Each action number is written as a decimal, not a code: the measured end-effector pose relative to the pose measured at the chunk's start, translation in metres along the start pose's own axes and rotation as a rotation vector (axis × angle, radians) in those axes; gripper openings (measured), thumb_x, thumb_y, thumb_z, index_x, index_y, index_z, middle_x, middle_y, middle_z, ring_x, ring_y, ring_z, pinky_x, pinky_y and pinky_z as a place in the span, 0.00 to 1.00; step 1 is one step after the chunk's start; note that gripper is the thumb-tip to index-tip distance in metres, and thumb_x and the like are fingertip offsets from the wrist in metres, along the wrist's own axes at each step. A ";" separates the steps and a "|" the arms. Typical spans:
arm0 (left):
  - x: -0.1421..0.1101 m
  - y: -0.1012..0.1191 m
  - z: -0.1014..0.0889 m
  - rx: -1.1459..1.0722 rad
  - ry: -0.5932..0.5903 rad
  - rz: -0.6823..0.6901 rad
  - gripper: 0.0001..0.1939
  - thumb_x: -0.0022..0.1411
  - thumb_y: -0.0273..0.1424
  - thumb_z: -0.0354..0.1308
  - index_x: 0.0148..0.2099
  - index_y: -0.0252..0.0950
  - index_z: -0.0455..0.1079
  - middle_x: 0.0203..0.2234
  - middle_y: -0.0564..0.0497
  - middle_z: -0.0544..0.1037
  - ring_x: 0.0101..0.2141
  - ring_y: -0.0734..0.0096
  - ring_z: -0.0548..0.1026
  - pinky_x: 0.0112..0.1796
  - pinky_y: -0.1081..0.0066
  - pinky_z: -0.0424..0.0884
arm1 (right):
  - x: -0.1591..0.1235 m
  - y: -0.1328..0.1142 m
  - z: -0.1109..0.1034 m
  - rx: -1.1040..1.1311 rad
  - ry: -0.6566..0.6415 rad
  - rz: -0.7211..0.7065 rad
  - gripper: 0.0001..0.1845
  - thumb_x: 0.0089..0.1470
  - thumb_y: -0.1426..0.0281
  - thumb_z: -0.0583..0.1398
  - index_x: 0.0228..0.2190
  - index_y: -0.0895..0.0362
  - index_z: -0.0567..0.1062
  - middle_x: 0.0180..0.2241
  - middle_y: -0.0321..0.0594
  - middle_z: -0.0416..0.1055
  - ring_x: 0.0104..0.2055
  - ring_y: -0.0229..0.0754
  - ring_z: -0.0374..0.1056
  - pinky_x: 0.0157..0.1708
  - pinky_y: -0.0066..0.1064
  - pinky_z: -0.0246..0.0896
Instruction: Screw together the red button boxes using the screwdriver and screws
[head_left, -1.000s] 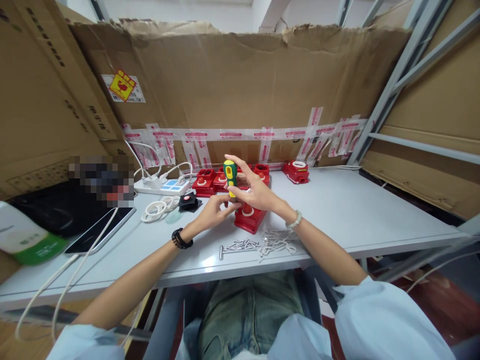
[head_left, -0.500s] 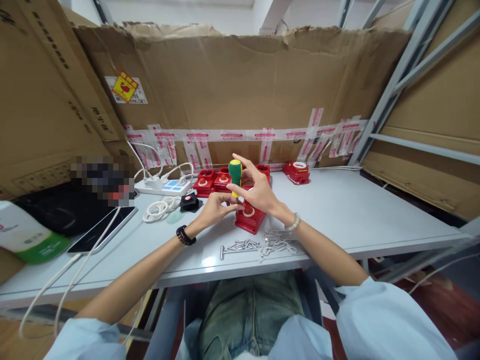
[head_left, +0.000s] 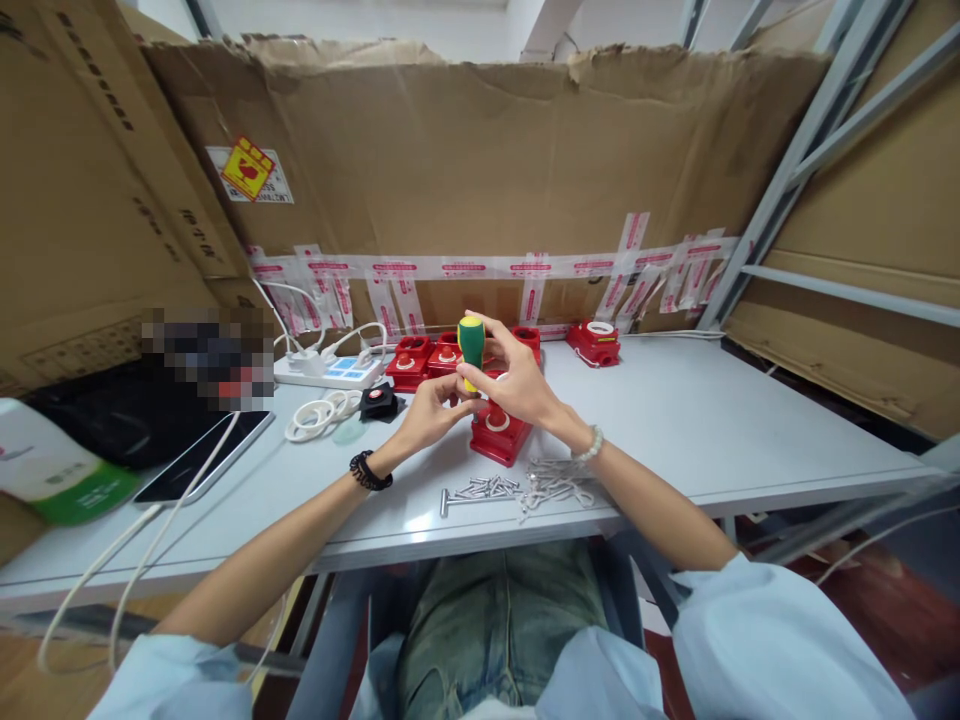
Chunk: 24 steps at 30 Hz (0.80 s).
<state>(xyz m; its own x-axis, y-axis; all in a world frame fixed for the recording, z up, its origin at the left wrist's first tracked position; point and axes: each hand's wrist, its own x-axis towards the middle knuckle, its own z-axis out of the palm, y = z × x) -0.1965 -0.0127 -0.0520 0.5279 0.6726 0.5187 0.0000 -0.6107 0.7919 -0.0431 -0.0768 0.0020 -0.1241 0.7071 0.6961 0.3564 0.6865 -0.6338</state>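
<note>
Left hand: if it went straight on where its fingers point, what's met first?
Probably the screwdriver: the left hand has its fingertips right by the tool's lower end, perhaps touching. The red box looks close beyond, but depth there is unclear.

Shirt [head_left: 607,670] is lt blue, loose, plain, w/ soft folds; its lower part lies over the R side of the jeans [head_left: 465,635], below the tbl's [head_left: 675,420] front edge. L sleeve [head_left: 176,675] and R sleeve [head_left: 780,640] same colour, wide & creased, both ending partway up the arms. Jeans are faded blue-green denim, approx. grey-green in spots, w/ lighter worn patches and a seam down the middle. L hand [head_left: 429,415] bare; on its wrist a black bracelet [head_left: 370,471], chunky, fine detail too small to read. R hand [head_left: 525,388] also bare, w/ a pale bracelet [head_left: 589,444] of small round beads, whitish-green.
</note>
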 end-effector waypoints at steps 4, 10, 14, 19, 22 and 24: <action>-0.001 -0.001 0.002 -0.002 0.010 -0.008 0.18 0.51 0.43 0.69 0.29 0.32 0.72 0.24 0.51 0.77 0.24 0.75 0.68 0.28 0.74 0.63 | 0.000 0.000 0.001 0.003 0.031 0.005 0.29 0.53 0.66 0.63 0.56 0.53 0.65 0.42 0.40 0.76 0.42 0.43 0.74 0.46 0.42 0.73; -0.004 0.004 -0.005 0.065 -0.113 0.012 0.17 0.61 0.43 0.62 0.37 0.32 0.78 0.31 0.46 0.82 0.30 0.69 0.73 0.32 0.71 0.66 | 0.000 -0.001 0.001 0.002 0.020 0.017 0.30 0.53 0.65 0.63 0.57 0.56 0.64 0.41 0.41 0.76 0.40 0.43 0.74 0.45 0.41 0.72; -0.002 0.000 0.000 0.040 -0.033 0.007 0.18 0.56 0.44 0.66 0.30 0.31 0.75 0.25 0.48 0.79 0.25 0.72 0.71 0.29 0.72 0.65 | -0.001 -0.002 0.000 -0.048 0.031 0.050 0.27 0.52 0.64 0.64 0.53 0.56 0.66 0.35 0.38 0.76 0.37 0.43 0.74 0.43 0.42 0.72; -0.003 0.000 0.000 0.033 -0.031 0.004 0.18 0.56 0.44 0.66 0.34 0.31 0.74 0.28 0.48 0.80 0.28 0.71 0.73 0.30 0.72 0.67 | 0.000 -0.002 0.000 -0.030 0.037 0.006 0.18 0.52 0.64 0.64 0.44 0.56 0.70 0.34 0.38 0.75 0.35 0.42 0.73 0.40 0.39 0.71; -0.004 0.005 -0.005 0.050 -0.124 0.033 0.18 0.61 0.43 0.61 0.40 0.32 0.76 0.35 0.45 0.82 0.34 0.67 0.76 0.36 0.70 0.69 | 0.000 -0.002 0.000 -0.022 0.041 -0.010 0.16 0.53 0.64 0.64 0.42 0.56 0.70 0.33 0.38 0.75 0.36 0.41 0.73 0.41 0.39 0.71; -0.004 0.007 -0.007 0.057 -0.140 0.036 0.17 0.62 0.43 0.61 0.39 0.32 0.77 0.34 0.45 0.82 0.34 0.66 0.77 0.37 0.70 0.69 | 0.000 -0.001 0.001 -0.021 0.040 -0.005 0.16 0.53 0.64 0.63 0.42 0.56 0.70 0.34 0.38 0.76 0.36 0.41 0.73 0.40 0.38 0.71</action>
<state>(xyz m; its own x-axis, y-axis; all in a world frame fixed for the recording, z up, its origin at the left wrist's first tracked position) -0.2049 -0.0169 -0.0462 0.6415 0.5875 0.4933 0.0250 -0.6587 0.7520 -0.0441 -0.0774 0.0018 -0.0893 0.6964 0.7121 0.3757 0.6857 -0.6235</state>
